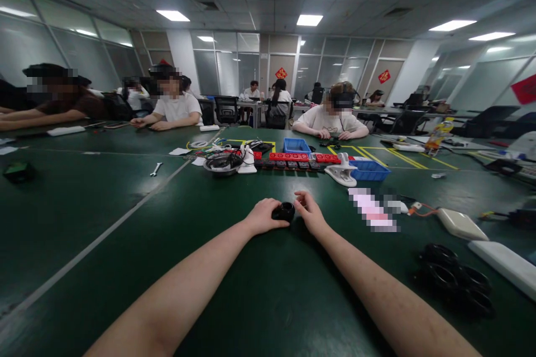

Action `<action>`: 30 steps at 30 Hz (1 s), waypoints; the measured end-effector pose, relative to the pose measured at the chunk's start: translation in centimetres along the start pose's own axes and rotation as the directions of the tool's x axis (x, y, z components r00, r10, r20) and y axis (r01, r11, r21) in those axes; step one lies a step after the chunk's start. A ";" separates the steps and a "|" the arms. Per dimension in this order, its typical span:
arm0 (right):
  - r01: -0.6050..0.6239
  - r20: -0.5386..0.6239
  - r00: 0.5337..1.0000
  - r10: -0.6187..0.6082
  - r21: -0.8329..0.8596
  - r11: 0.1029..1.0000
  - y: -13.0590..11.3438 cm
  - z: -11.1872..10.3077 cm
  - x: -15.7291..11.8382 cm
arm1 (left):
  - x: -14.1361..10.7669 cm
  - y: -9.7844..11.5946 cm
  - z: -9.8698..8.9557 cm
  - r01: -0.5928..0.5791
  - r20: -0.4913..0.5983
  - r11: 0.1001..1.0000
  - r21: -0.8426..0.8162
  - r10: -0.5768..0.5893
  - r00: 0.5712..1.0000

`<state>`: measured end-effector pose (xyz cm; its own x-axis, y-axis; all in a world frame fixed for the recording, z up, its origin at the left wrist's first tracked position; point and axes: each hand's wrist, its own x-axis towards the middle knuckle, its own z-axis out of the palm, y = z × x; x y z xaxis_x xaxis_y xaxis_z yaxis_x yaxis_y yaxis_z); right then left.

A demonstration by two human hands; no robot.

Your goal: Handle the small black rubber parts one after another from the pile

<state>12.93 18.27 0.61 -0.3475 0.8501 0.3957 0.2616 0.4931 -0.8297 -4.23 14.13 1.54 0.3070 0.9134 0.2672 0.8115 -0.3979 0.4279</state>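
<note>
Blk ring part (287,211) on/just over counter (251,301), 12 o'clock ahead: L grip (264,216) closed round its 9 o'clock side, R grip (310,213) open by its 3, contact unclear. Work done on it: can't tell. Other blk rings (456,279), 4 o'clock, untouched.

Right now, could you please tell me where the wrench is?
In the head view, the wrench lies left of centre on the green table, left of the pale line.
</note>
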 end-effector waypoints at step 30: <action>0.041 0.044 0.999 -0.030 -0.264 0.964 -0.8 0.9 -0.4 | 0.2 0.3 -0.1 0.017 0.004 1.000 0.026 -0.017 1.000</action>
<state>12.01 17.38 0.79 -0.3943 0.8259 0.4031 0.4758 0.5587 -0.6793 -3.97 14.15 1.85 0.2949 0.9204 0.2565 0.8293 -0.3799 0.4098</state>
